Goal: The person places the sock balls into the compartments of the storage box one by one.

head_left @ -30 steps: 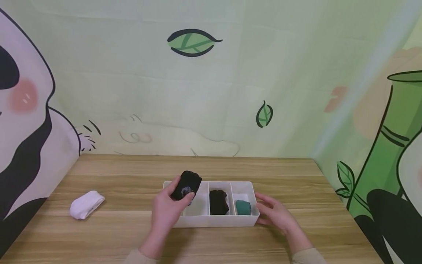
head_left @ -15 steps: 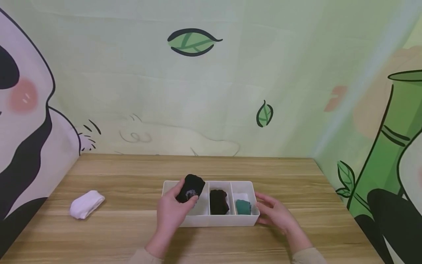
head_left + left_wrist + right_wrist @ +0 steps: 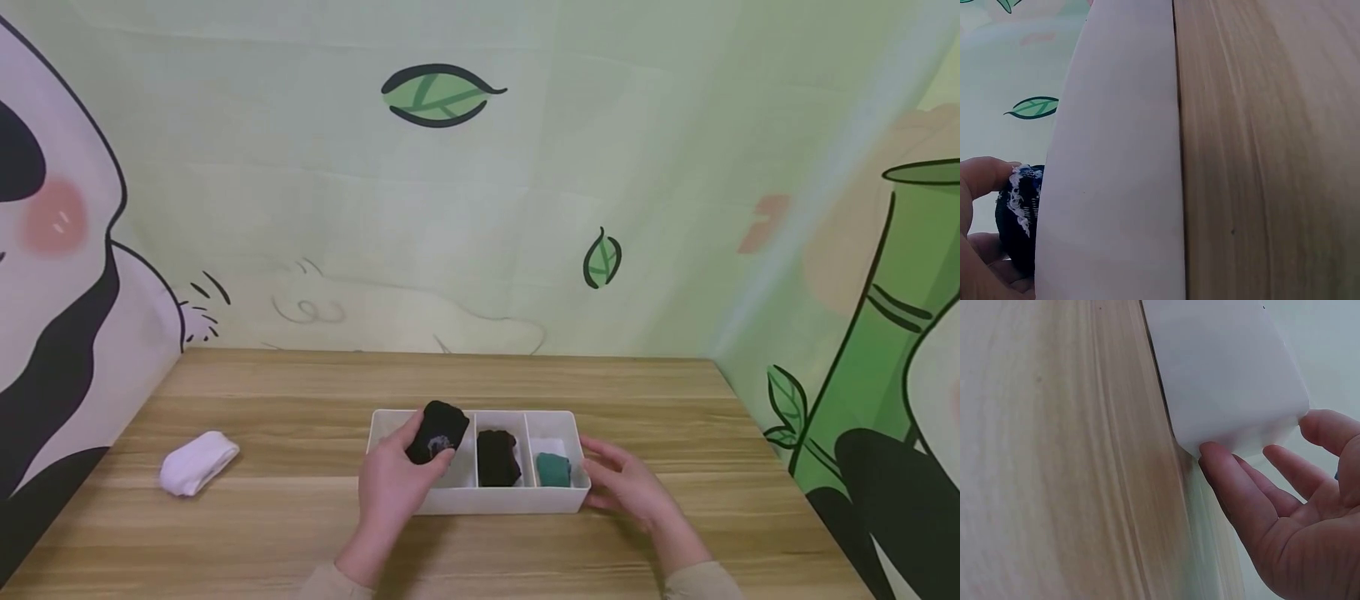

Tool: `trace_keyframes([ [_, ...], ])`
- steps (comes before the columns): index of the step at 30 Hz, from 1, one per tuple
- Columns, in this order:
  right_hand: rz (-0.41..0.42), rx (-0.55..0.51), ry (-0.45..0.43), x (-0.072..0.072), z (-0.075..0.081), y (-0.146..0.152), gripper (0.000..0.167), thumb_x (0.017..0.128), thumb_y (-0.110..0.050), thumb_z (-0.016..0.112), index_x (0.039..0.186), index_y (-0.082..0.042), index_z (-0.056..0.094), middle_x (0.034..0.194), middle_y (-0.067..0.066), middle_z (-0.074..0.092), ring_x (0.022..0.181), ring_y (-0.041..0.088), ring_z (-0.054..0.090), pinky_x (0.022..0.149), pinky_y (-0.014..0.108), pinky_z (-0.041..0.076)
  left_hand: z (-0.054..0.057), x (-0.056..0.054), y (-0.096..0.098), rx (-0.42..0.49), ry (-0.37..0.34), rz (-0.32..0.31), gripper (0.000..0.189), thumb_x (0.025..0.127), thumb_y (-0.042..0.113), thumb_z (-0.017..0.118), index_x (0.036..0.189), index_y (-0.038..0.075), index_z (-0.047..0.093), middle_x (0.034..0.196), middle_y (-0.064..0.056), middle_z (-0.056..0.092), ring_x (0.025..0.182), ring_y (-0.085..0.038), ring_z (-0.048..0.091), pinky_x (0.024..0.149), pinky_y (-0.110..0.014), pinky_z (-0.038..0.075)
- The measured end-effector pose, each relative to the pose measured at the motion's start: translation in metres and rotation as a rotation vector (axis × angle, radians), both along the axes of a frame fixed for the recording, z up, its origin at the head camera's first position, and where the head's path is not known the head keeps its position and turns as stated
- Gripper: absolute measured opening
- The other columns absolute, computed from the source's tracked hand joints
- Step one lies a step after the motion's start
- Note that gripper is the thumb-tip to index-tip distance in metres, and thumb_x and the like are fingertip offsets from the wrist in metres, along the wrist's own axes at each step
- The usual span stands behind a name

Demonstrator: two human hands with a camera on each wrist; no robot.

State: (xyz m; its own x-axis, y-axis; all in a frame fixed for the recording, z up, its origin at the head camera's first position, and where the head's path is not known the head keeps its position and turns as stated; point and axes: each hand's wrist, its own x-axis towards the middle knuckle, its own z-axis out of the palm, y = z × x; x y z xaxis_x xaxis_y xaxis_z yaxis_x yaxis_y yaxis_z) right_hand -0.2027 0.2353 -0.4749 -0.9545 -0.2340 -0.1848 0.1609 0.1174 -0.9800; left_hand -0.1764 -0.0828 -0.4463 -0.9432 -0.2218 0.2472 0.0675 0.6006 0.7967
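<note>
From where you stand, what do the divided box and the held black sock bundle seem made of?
Divided box: probably plastic, smooth and white, with thin walls and rounded corners. Black sock bundle: apparently knit fabric, matte, with fuzzy white threads; fibre unclear.

White-patterned black bundle (image 3: 437,427), teal bundle (image 3: 553,471), white box (image 3: 498,501)

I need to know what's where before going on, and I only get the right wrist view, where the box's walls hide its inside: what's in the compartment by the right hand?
Observer: A small teal bundle.
Operator: And the left hand, what is it doing?
Observer: The left hand grips a black bundle.
Operator: Is anything lying outside the box?
Observer: Yes, a white bundle lies on the table, to the left of the box.
</note>
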Motion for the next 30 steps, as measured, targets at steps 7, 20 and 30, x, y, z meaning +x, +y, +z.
trace_keyframes([
  [7, -0.012, 0.016, -0.007, 0.000, 0.002, -0.001, 0.058, 0.100, -0.010, 0.057, 0.149, 0.009, 0.032, 0.142, 0.038, 0.040, 0.120, 0.042, 0.055, 0.085, 0.047, 0.055, 0.000, 0.000, 0.001, -0.034, 0.002, -0.021, 0.061, 0.077, 0.030, 0.082, 0.129, 0.003, 0.066, 0.116, -0.017, 0.070, 0.085, -0.029, 0.066, 0.064, -0.040, 0.049],
  [20, 0.001, 0.011, -0.001, 0.000, 0.000, 0.000, 0.058, 0.100, -0.010, 0.056, 0.149, 0.009, 0.031, 0.140, 0.037, 0.042, 0.119, 0.039, 0.056, 0.086, 0.048, 0.055, -0.003, 0.007, -0.001, -0.027, 0.033, -0.071, 0.052, 0.078, 0.021, 0.081, 0.125, 0.003, 0.068, 0.112, -0.014, 0.071, 0.076, -0.019, 0.062, 0.065, -0.034, 0.048],
  [30, 0.006, 0.011, 0.002, 0.002, 0.001, -0.001, 0.057, 0.100, -0.009, 0.055, 0.149, 0.009, 0.031, 0.139, 0.038, 0.043, 0.118, 0.041, 0.056, 0.086, 0.048, 0.055, -0.004, 0.014, -0.003, -0.030, 0.029, -0.098, 0.052, 0.079, 0.020, 0.082, 0.126, 0.004, 0.068, 0.117, -0.012, 0.070, 0.086, -0.024, 0.068, 0.071, -0.040, 0.052],
])
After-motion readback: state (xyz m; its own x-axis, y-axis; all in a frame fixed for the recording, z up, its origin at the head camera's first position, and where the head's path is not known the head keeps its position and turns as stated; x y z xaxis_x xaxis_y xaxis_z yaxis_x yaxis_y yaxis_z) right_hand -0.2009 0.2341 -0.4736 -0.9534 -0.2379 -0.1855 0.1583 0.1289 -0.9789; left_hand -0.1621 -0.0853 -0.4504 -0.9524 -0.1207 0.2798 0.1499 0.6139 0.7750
